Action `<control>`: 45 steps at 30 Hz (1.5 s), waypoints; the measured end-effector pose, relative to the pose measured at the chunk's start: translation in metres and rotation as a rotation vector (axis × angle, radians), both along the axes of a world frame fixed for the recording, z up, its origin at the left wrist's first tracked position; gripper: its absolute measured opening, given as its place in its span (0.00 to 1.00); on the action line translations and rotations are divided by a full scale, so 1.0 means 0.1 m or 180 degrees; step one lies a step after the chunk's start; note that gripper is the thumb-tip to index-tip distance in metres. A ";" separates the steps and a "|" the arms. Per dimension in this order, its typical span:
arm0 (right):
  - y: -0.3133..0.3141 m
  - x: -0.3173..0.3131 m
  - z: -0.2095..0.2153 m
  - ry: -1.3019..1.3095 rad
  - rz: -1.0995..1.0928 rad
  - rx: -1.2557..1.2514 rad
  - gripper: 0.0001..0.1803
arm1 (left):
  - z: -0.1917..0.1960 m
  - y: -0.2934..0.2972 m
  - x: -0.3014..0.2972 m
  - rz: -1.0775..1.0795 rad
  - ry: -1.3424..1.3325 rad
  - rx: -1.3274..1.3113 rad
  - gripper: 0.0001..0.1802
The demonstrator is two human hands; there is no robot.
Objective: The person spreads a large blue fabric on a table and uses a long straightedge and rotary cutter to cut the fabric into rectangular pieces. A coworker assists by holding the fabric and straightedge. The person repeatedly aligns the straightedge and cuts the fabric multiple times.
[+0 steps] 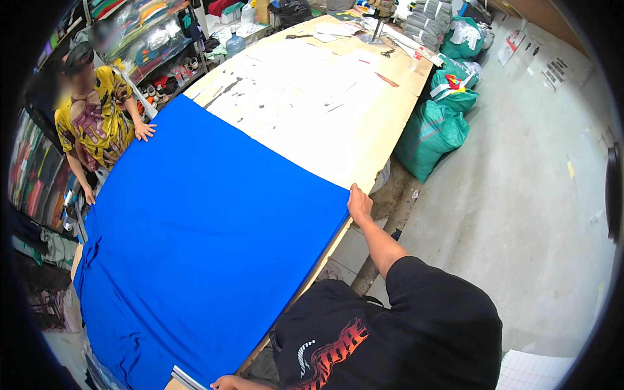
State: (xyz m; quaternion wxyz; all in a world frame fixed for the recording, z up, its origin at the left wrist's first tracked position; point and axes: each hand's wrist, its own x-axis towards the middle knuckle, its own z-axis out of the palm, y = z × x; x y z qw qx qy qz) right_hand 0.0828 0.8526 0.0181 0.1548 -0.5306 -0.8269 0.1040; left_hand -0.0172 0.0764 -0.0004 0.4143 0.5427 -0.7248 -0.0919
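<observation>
A wide sheet of bright blue fabric [214, 195] lies over the near part of a long table. My right hand [359, 204] is closed on its right corner, at the table's edge. At the lower rim of the picture my left hand [227, 383] pinches the fabric's near edge; part of this hand is cut off. Next to it lies the end of a metal bar [186, 377]. The cloth is mostly smooth in the middle and bunched into folds along its left side. Across the table, a co-worker in a yellow patterned shirt [104, 110] has both hands at the fabric's far edge.
Beyond the fabric, the pale tabletop [292, 84] bears dark marks, paper scraps and scissors [388, 53]. Green sacks [432, 136] stand along its right side, beside a grey floor [507, 195]. Shelves of bagged cloth [149, 39] and a water bottle [234, 44] are at the far left.
</observation>
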 end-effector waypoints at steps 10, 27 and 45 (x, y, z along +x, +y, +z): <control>0.00 -0.02 0.04 -0.0168 0.0055 0.0030 0.07 | 0.07 -0.03 0.01 -0.0132 -0.0057 0.0116 0.22; 0.01 0.03 -0.01 -0.0240 0.0116 0.0149 0.07 | 0.09 -0.03 0.07 -0.0255 -0.0101 0.0365 0.22; 0.14 0.14 -0.14 -0.0363 0.0026 0.0026 0.14 | 0.24 -0.09 0.10 -0.1043 -0.1553 0.0735 0.23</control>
